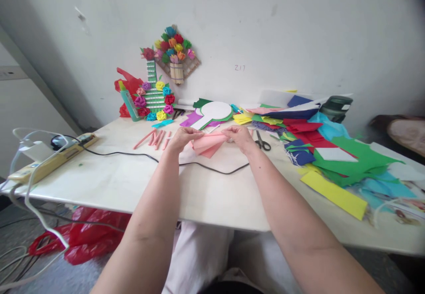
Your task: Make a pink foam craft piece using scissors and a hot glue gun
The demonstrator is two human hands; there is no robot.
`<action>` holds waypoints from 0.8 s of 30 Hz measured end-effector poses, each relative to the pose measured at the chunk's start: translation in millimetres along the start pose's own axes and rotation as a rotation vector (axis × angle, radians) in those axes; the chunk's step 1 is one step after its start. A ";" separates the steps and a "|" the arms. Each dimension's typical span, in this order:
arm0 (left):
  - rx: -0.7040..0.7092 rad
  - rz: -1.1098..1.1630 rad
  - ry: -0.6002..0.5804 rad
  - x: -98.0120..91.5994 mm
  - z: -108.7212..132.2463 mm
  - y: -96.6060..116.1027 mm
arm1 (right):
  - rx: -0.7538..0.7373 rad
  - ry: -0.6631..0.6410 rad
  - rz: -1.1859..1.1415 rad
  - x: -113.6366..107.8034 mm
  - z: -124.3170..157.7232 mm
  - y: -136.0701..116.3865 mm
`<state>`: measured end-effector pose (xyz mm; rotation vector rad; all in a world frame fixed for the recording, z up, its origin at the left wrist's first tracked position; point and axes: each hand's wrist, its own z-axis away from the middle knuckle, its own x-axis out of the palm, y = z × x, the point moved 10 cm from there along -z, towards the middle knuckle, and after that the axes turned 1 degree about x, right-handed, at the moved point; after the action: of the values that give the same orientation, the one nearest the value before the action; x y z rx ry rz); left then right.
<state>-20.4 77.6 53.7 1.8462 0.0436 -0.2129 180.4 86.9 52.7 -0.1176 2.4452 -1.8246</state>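
A piece of pink paper [210,145] is stretched between my two hands, just above the table. My left hand [183,138] pinches its left end, and my right hand [239,137] pinches the right end. The upper edge looks folded or rolled, while the lower part hangs loose in a point. Several thin pink paper rolls [158,138] lie left of my left hand. Black-handled scissors [263,142] rest just right of my right hand. Behind the paper is a white paddle-shaped cutout [215,110] with green beneath it.
Coloured paper sheets [348,154] pile up on the right, with a yellow strip [334,194] near the front. A black cable [139,154] crosses the table from a power strip [63,152]. A glue bottle [130,103] and a flower-decorated guitar shape [155,94] stand at the back left.
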 end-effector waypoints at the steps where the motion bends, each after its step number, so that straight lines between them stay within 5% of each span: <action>1: 0.004 0.008 0.000 -1.9 -0.2 -0.6 | 0.011 0.006 -0.008 -1.4 -0.4 1.3; 9: -0.027 0.114 0.044 -12.5 -4.7 -14.9 | 0.043 0.025 -0.051 -3.6 1.0 1.4; 18: 0.066 0.191 0.185 -23.5 0.5 1.5 | 0.046 0.025 -0.097 -8.3 -0.8 5.1; 24: 0.061 0.005 -0.001 1.9 -1.2 3.8 | 0.009 -0.024 -0.031 -1.8 0.6 1.7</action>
<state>-17.9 77.5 57.3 1.9066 0.0320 -0.2139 182.3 87.0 50.9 -0.1764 2.4320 -1.8353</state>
